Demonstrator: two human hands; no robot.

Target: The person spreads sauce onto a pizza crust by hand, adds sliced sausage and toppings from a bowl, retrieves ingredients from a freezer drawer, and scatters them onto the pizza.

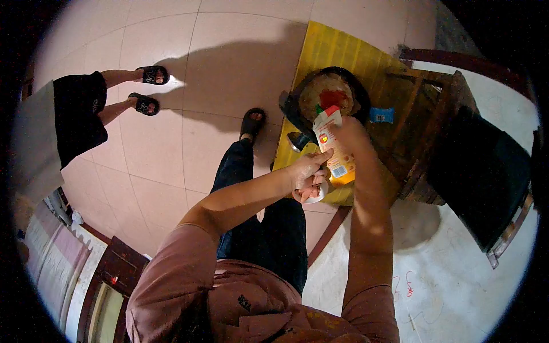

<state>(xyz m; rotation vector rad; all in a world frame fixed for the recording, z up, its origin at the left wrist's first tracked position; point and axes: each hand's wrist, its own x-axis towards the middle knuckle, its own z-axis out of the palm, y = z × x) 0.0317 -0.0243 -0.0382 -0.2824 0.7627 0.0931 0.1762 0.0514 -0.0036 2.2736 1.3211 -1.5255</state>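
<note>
A sauce pouch [337, 153], white and orange with a barcode, tilts over a dark round pan [360, 91]. My right hand [350, 134] is wrapped round its upper part. My left hand [309, 170] is closed at the pouch's left edge, its thumb against the side; some of its fingers are hard to make out. Inside the pan lies a round flatbread [311, 94] with a patch of red sauce [335, 100] on it. Just below my left hand is a small white bowl [315, 200] with pinkish pieces, partly covered by the fingers.
The pan stands on a yellow slatted surface [326, 43] beside a wooden frame [420, 97]. A small blue packet [381, 115] lies right of the pan. A black panel [480, 177] is at the right. Another person in black shorts [80, 117] stands at the left.
</note>
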